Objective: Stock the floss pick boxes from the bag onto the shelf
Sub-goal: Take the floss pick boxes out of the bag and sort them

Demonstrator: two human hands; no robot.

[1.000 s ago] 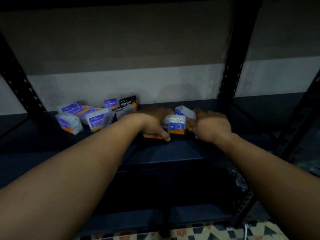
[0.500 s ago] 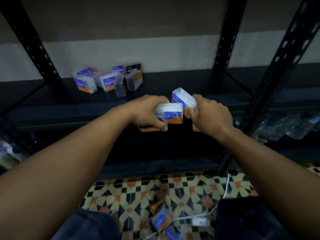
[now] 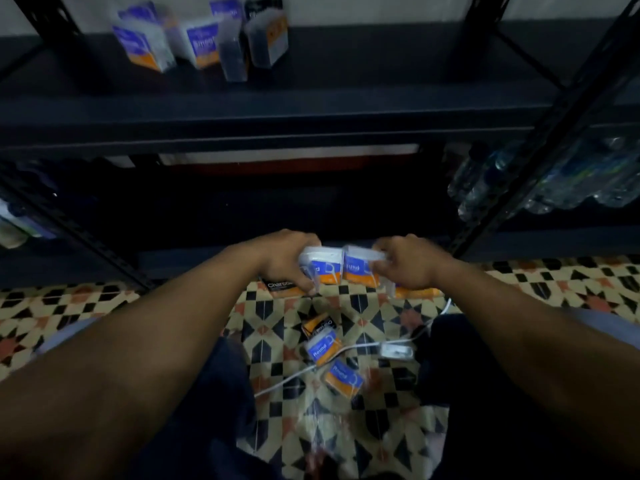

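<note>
Across the top of the frame runs the dark metal shelf, and below it the tiled floor fills the lower half. Shrink-wrapped water bottles sit on a lower level at right.

Upper left, the stocked boxes stand in a loose cluster, some leaning.

Centre frame, both hands are low, well below that shelf. The left hand grips one Round box, with a Charcoal box tucked under it, apparently in the same grip. The right hand clamps a second Round box, an orange box beneath it. The two Round boxes touch in the middle.

Lower centre, loose boxes lie scattered on the tiles, a white cable threading between them. The bag I can't pick out for sure.

Now the danger: two boxes per hand is a greedy load. Slick clear packs stacked under curled fingers could slide out on the lift. Pushing these in beside the leaning cluster could topple it. And that cable could snag a hand reaching for the floor boxes.
</note>
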